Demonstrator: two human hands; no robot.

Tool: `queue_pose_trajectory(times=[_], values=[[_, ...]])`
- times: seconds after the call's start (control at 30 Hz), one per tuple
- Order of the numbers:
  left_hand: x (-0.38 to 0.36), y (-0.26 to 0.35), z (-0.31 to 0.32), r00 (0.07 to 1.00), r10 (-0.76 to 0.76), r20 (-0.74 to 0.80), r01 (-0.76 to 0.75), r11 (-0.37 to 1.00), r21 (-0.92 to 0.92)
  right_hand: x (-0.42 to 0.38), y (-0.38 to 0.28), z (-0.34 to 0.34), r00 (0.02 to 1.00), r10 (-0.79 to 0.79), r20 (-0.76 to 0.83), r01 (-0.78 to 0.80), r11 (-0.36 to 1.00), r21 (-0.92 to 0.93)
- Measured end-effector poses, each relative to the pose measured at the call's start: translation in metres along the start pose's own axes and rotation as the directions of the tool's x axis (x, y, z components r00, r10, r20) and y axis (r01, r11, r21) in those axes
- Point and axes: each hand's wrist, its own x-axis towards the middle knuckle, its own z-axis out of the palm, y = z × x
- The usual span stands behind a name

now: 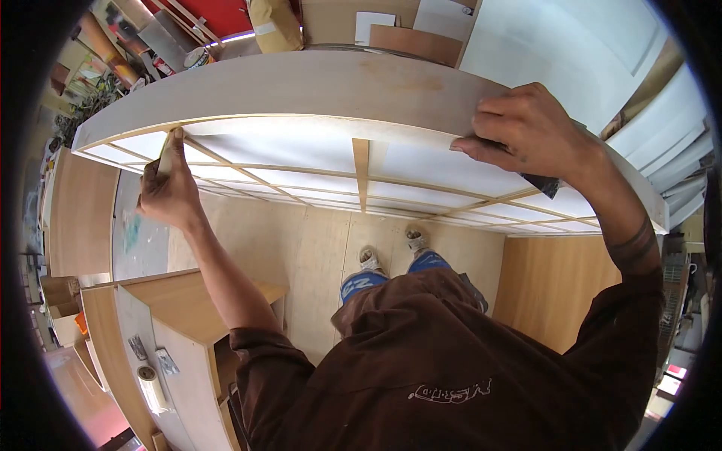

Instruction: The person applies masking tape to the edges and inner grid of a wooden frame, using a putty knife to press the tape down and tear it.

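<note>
A large panel (301, 86) stands on edge before me, its broad pale grey side face turned up. Its front is a wooden lattice (362, 173) over white backing. My left hand (171, 184) is at the panel's left part, thumb pointing up against the lower edge of the grey face. Its fingers close around a thin pale flat piece (165, 154), mostly hidden by the hand. On the right, my right hand (530, 131) has its curled fingers on the grey face and its thumb along the edge. A dark flat piece (543, 184) sticks out below that palm; I cannot tell what it is.
A wooden cabinet (177, 304) stands at lower left, with a white roll (152, 389) on its pale side. A brown wood board (560, 282) is at right. Behind the panel are a tin (198, 59), a yellow bag (274, 26) and a white door panel (556, 52).
</note>
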Motion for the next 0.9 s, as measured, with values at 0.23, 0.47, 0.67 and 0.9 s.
queue_pose_trajectory(times=[0.23,0.47,0.67,0.9], values=[[-0.001,0.004,-0.001,0.997,0.076,-0.001,-0.076,0.997,0.007,0.008,-0.005,-0.001,1.0,0.014,-0.018,-0.014,1.0,-0.017],[-0.003,0.004,-0.004,0.999,-0.006,0.04,0.006,1.0,0.008,0.025,-0.013,-0.004,0.997,0.056,0.056,-0.054,0.998,-0.04],[-0.004,0.0,-0.003,0.997,-0.011,0.072,0.011,1.0,-0.004,0.04,-0.016,0.001,1.0,0.025,0.011,-0.024,1.0,-0.016],[-0.002,0.006,-0.007,0.998,0.012,0.065,-0.008,0.998,-0.055,0.056,-0.02,0.005,1.0,-0.006,-0.019,0.006,1.0,0.003]])
